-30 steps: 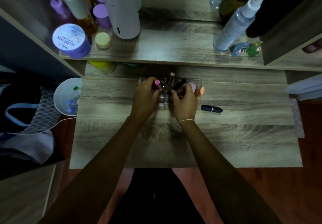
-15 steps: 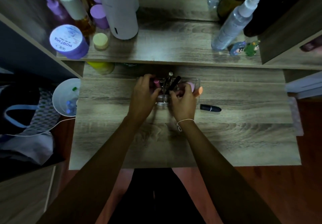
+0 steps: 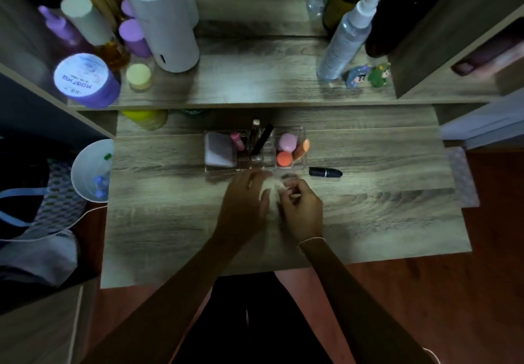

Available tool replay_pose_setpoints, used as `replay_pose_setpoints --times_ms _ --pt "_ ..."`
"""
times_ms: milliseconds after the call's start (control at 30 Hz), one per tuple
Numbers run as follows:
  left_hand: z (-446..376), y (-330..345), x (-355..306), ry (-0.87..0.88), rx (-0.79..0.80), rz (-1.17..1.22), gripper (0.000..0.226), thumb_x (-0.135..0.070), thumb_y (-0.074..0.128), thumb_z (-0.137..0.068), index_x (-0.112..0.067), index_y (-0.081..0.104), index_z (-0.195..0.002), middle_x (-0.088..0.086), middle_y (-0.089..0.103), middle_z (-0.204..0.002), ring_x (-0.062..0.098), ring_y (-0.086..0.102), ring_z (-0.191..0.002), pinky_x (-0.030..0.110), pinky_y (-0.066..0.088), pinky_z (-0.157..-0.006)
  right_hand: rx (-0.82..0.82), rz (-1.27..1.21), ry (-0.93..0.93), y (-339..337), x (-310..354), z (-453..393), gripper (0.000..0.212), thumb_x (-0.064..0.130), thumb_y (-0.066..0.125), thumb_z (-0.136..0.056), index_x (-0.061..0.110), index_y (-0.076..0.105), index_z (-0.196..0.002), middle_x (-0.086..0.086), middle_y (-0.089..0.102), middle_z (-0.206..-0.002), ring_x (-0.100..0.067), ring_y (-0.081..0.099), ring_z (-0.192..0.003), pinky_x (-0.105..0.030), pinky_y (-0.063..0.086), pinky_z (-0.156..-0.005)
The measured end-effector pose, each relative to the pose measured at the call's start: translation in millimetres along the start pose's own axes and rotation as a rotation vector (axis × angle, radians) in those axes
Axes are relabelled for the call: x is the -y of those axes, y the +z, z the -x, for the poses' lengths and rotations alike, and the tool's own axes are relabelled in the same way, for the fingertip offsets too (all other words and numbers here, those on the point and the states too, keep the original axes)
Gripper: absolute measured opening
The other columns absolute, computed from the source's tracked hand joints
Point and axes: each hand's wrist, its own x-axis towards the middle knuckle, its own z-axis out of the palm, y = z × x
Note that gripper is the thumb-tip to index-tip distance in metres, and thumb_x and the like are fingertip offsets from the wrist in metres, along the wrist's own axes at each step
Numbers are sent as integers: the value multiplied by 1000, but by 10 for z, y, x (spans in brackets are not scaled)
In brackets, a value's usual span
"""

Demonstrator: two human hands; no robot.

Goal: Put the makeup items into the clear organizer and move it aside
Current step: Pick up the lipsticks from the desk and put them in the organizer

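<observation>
Presently: clear organizer point(image 3: 256, 162) at bench point(image 3: 382, 216) rear centre, loaded; rigid, light, slick, likely brittle; grip by both end walls. Black lipstick point(image 3: 325, 172) loose just right of it; small, rolls. Left hand point(image 3: 246, 202), right hand point(image 3: 301, 207) side by side, empty, fingers loosely curled. Shelf edge close behind; open bench either side.

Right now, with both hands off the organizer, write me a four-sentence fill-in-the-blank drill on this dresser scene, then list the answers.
1. The black lipstick tube lies on the desk to the ____ of the clear organizer.
2. The purple-lidded jar on the shelf reads "MOIST ____".
3. The white compact sits in the organizer's ____ end compartment.
4. The left hand and right hand hold ____.

Answers: right; HYA; left; nothing
</observation>
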Motion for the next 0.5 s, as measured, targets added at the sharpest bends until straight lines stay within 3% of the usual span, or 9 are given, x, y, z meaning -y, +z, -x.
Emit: replay_pose_setpoints --times_ms 133,267,400,500 --pt "86 275 -53 156 138 -39 34 -9 58 -86 -1 59 -120 22 61 -123 36 55 -117 47 47 -97 -139 125 -4 -284 -251 24 10 20 67 -85 14 64 -92 -8 69 -93 -24 63 -85 -27 46 -76" --pt "117 517 -27 233 301 -212 46 -24 52 -89 1 54 -128 26 52 -134 42 50 -124 54 44 -99 -263 331 -85 -532 -453 -58 26 19 67 -84 8 61 -108 -18 60 -110 -35 51 -102 -44 43 -90" --pt "132 658 43 202 382 -321 57 -38 39 -91 -5 41 -138 24 37 -147 41 35 -136 56 31 -108 -125 388 -138 -666 -526 -271 56 23 65 -85 16 44 -137 -15 46 -137 -32 40 -120 -43 38 -100" --pt "148 736 79 184 394 -368 60 -41 37 -95 -10 28 -145 20 24 -154 38 21 -143 54 18 -115 -46 454 -134 -680 -532 -415 67 24 65 -84 23 35 -143 -14 40 -144 -35 40 -123 -44 40 -100"
